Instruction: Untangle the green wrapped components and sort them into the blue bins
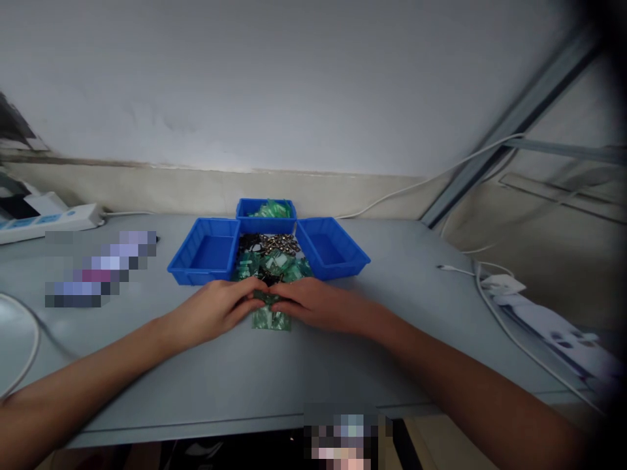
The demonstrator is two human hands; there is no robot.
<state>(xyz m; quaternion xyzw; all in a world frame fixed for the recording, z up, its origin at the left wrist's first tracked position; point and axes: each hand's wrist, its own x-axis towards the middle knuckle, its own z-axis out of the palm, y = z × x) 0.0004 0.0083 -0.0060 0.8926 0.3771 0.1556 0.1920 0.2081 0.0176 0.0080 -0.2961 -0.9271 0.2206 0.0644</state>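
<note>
My left hand (215, 308) and my right hand (326, 305) meet at the middle of the table, fingertips nearly touching. Both are closed, pinching the upper part of a small green plastic bag (271, 320), whose lower part shows below the fingers. What lies inside the bag is too small to make out. Just beyond the fingers, several more green plastic bags (277, 262) lie in a pile. Behind them is a heap of small shiny metal pieces (281, 244), with dark pieces (249, 241) to its left.
Blue trays stand left (203, 279) and right (340, 269) of the pile, with nothing visible inside. A third blue tray (264, 225) at the back holds green plastic pieces (274, 209). A power strip (53, 220) lies far left; white cables (509, 333) run along the right side.
</note>
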